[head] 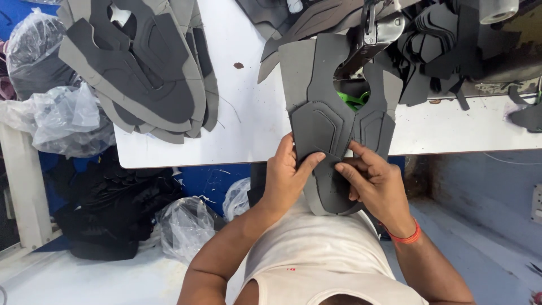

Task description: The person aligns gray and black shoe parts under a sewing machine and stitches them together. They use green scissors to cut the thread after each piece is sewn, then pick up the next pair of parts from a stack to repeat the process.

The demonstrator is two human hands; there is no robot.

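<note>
White table (248, 124) in a workshop, blue floor below, sewing machine (375, 31) at the far edge just beyond my hands. My left hand (288, 175) grips the grey shoe upper piece (324, 113) at its near end, thumb on top, fingers wrapped under the left edge. My right hand (372, 181) pinches the same piece from the right side, fingertips pressing on its lower part, orange band (405, 237) on that wrist. The piece is flat, stitched panels visible, its forked far end reaching up onto the table toward the machine's needle area; near end hangs off the table edge over my lap. Something green (354, 100) shows through the piece's cut-out, above my right hand. Stack of similar grey pieces (141, 68) lies well to the left of my left hand on the table. More dark cut pieces (446, 45) piled beyond my right hand. Clear plastic bags (62, 118) and black material (107, 209) sit on the floor left of my left arm.
</note>
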